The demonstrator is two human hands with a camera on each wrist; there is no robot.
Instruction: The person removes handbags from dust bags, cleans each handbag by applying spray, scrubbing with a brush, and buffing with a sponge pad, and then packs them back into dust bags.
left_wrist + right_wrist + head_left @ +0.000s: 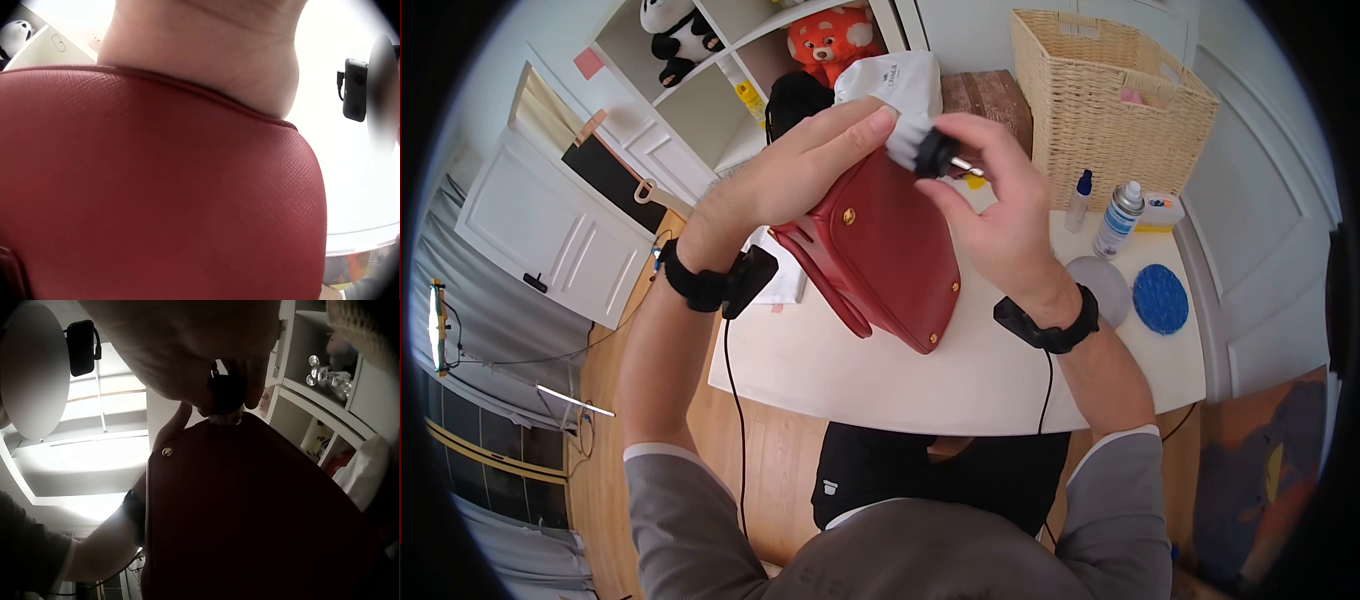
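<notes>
A red leather handbag (pixel 900 250) lies tipped on the white table, its base with gold metal feet turned up toward the head camera. My left hand (pixel 805 165) rests along the bag's upper side with fairly straight fingers; in the left wrist view its heel lies against the edge of the red leather (pixel 162 181). Between the thumb and fingers of my right hand (pixel 1005 205) is a small brush (pixel 937 153) with a black grip, a metal loop and pale bristles. Those bristles, blurred, meet the base near its far corner. The right wrist view shows the brush dark against the bag.
To the right stand a small blue-capped bottle (pixel 1079 205), a spray can (pixel 1118 222) and a blue round pad (pixel 1161 299). Behind are a wicker basket (pixel 1115 120), a brown box (pixel 990 100), a white cloth bag (pixel 890 85) and a shelf with plush toys.
</notes>
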